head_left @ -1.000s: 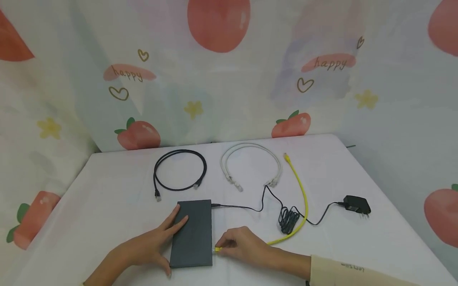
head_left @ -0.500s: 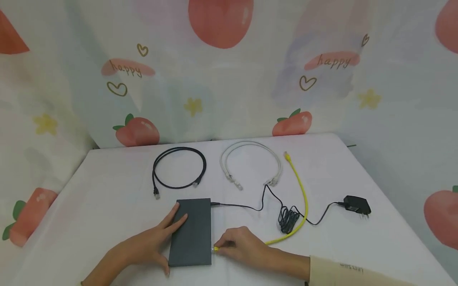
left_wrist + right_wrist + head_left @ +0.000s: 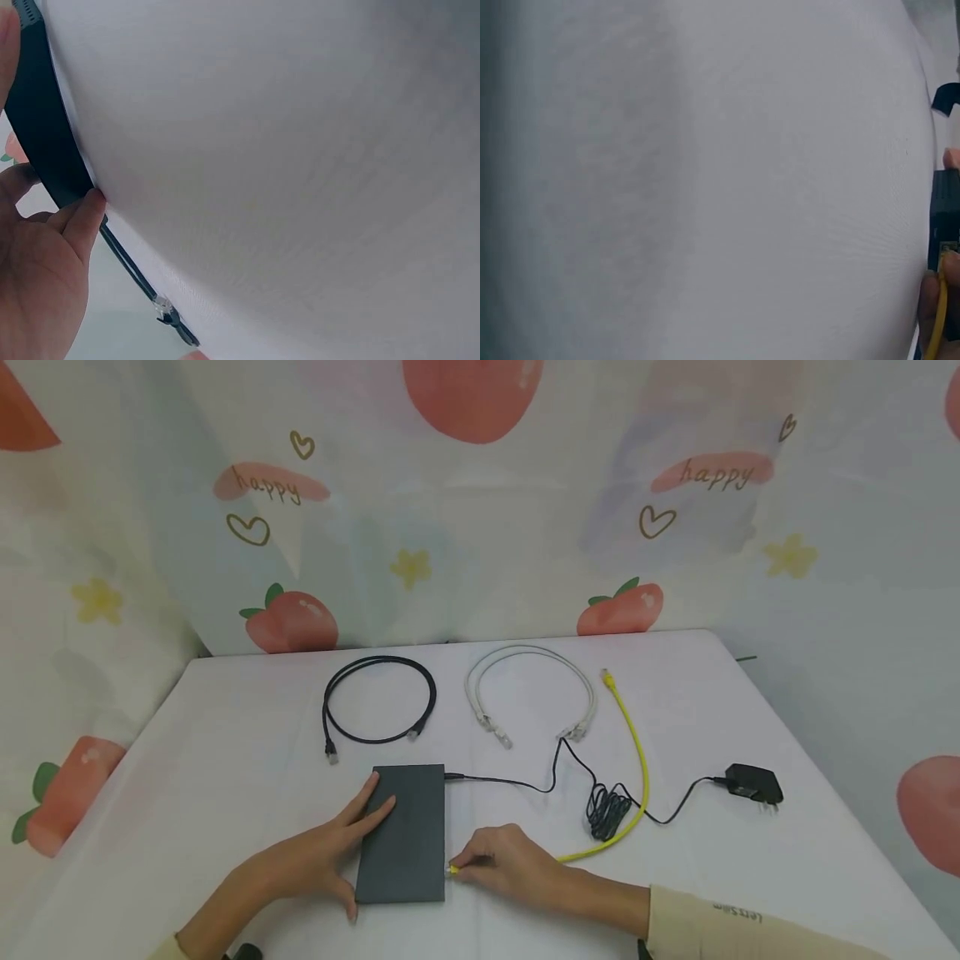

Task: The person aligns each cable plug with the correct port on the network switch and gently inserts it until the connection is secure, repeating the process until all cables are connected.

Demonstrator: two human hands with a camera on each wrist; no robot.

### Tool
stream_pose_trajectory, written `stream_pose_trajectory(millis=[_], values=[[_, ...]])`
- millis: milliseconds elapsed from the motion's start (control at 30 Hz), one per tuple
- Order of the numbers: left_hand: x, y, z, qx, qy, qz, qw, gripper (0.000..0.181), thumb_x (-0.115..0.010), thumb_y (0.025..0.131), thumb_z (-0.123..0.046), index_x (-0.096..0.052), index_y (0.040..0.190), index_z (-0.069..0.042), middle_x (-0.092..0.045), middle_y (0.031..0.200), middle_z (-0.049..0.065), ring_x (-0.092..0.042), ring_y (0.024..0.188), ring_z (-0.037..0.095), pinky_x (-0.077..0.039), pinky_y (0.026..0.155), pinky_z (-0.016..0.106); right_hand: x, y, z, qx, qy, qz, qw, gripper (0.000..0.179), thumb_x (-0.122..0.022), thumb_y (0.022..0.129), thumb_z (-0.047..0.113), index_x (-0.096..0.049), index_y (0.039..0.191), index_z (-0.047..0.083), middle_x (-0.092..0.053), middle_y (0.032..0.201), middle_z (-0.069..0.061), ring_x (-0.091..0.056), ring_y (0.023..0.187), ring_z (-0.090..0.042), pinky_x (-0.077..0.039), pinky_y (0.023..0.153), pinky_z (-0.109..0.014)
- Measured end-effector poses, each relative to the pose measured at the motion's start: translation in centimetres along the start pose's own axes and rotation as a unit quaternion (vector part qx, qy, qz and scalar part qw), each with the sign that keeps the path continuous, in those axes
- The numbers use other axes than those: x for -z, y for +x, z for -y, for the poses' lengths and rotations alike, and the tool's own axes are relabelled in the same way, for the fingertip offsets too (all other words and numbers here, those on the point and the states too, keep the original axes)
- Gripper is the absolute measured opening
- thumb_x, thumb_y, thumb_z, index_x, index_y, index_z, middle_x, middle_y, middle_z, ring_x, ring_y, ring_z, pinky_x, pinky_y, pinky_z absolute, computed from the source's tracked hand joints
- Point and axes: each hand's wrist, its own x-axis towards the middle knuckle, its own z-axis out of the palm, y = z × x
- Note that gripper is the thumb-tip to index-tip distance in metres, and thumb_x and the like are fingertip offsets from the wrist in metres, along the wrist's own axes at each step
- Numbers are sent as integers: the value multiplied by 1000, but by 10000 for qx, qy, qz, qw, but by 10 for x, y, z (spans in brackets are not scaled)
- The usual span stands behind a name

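Note:
A flat dark network switch (image 3: 403, 835) lies on the white table. My left hand (image 3: 311, 872) holds it by the left side, thumb at the near left corner and fingers over the top. The left wrist view shows that hand's fingers against the switch's side (image 3: 49, 120). With thumb and fingertips, my right hand (image 3: 510, 870) pinches the plug of a yellow Ethernet cable (image 3: 637, 760) at the switch's right edge. In the right wrist view the yellow cable (image 3: 937, 322) runs up to a port; how deep the plug sits cannot be told.
A coiled black Ethernet cable (image 3: 433, 693) and a looped white one (image 3: 531, 649) lie farther back. A thin black power cord (image 3: 498, 779) runs from the switch through a tied bundle (image 3: 606, 814) to a power adapter (image 3: 753, 783). A patterned curtain (image 3: 480, 543) hangs behind the table.
The head view has tilted slightly downward, so everything appears higher. The yellow plug has moved a little closer to the switch's right edge. My left hand stays where it was on the switch.

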Motion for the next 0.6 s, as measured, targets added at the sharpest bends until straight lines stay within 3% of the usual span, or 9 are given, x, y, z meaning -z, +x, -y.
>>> stream_pose_trajectory(millis=[300,600], values=[[-2,3,3,39,-39,13,10000,127,-82,54,-50,-8,153,-18,22,154,10,-7,139,35,-34,100,48,1,2,3,119,-17,137,9998,12,-72,83,8,-74,94,8,-67,88,7,-59,84,1,-48,71,-15],[-1,3,0,109,69,53,9999,127,-82,54,-50,-9,153,-17,21,154,11,-11,138,37,-37,98,47,1,5,6,-228,23,267,9994,11,-72,83,7,-74,93,9,-66,87,10,-58,84,2,-48,72,-15]])
